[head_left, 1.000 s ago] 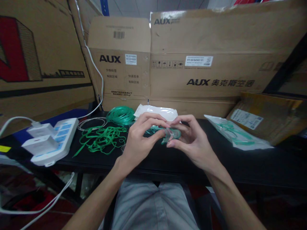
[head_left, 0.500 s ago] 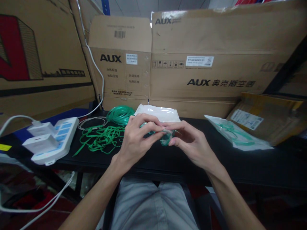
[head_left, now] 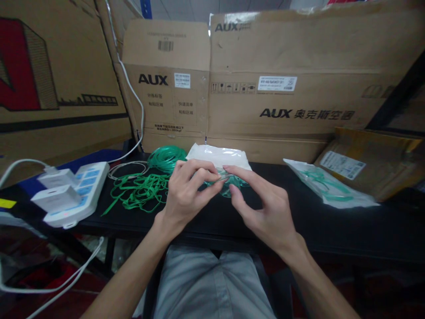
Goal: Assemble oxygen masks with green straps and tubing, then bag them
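Note:
My left hand (head_left: 192, 184) pinches a clear, thin-edged part of a translucent green plastic piece (head_left: 229, 188) between thumb and fingers. Its exact kind is hard to make out, since the fingers cover much of it. My right hand (head_left: 262, 199) is beside it, thumb and index finger apart, with the index fingertip at or near its upper edge. Just behind the hands lies a white, shiny plastic packet (head_left: 217, 153). Left of my left hand are a coil of green tubing (head_left: 167, 158) and a tangle of flat green elastic cord (head_left: 139, 192).
A clear bag with green parts (head_left: 332, 186) lies at the right, against a taped carton (head_left: 368, 164). On the left is a white power strip (head_left: 84, 190) with plugged-in chargers and cables. Large cardboard sheets (head_left: 245, 106) stand behind the black table (head_left: 332, 235).
My right thumb and fingers have spread apart and come off the plastic piece's lower part. More of the green piece shows between the hands. My left hand keeps its pinch.

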The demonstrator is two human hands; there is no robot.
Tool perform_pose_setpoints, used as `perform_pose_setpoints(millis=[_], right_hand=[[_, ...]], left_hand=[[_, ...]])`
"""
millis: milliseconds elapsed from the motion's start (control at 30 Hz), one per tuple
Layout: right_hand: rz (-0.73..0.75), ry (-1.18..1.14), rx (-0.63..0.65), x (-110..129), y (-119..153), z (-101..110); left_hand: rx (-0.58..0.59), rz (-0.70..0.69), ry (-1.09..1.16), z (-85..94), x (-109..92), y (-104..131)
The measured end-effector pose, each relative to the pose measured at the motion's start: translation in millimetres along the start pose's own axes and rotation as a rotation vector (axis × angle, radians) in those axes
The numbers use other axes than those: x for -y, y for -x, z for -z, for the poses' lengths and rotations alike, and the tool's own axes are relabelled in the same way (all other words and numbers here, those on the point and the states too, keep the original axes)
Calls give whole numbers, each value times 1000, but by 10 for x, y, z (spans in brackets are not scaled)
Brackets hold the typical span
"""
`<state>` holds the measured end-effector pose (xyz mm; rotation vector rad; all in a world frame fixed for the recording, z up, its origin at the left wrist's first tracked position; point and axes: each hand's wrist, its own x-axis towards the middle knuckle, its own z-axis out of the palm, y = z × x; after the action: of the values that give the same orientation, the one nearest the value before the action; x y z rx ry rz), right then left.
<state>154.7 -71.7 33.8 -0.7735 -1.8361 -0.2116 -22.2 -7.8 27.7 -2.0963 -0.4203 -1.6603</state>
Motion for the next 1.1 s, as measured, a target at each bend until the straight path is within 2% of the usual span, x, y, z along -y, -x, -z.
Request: perform_pose_setpoints(millis=[100, 333, 567, 800, 933, 1000, 1100], right_hand=[[22, 92, -61, 83, 5, -30], [87, 120, -67, 165, -21, 25], [158, 114, 14, 122, -8, 65], [250, 221, 183, -62, 26, 186], [231, 177, 224, -98, 23, 194], [180, 104, 168, -77, 12, 137], [28, -2, 25, -22, 6, 6]], left_hand=[[-23, -27, 16, -7, -26, 16], [-55, -26, 65, 47, -12, -4], [-3, 50, 163, 103, -4, -82], [134, 158, 237, 149, -19, -140], [175, 182, 270, 109, -18, -122], [105, 179, 262, 38, -16, -68], [-151, 157, 213, -97, 6, 61]])
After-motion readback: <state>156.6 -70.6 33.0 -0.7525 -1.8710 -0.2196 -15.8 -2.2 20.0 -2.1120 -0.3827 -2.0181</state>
